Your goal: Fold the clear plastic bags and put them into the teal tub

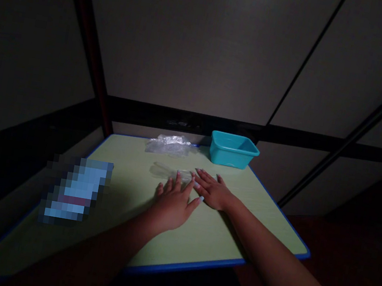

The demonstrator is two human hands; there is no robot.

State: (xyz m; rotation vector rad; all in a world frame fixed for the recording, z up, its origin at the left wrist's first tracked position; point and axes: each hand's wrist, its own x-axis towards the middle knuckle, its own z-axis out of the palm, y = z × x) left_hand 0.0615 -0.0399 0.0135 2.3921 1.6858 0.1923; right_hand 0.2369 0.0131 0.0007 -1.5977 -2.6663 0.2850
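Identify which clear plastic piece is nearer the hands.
The flatter clear plastic piece, by the left hand and right hand. The other, a crumpled clear plastic heap, sits farther back, beside the teal plastic bin.

Bin [231, 157]: teal, sat upright near my far-right table corner
Crumpled plastic [170, 145]: clear, lay left of bin
Table [196, 241]: pale green, had blue edging
Blue item [77, 187]: was on my left, pixelated

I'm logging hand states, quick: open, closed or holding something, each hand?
Left hand: open, palm down, fingers spread beside the clear plastic.
Right hand: open, palm down, fingers by the plastic's right end.
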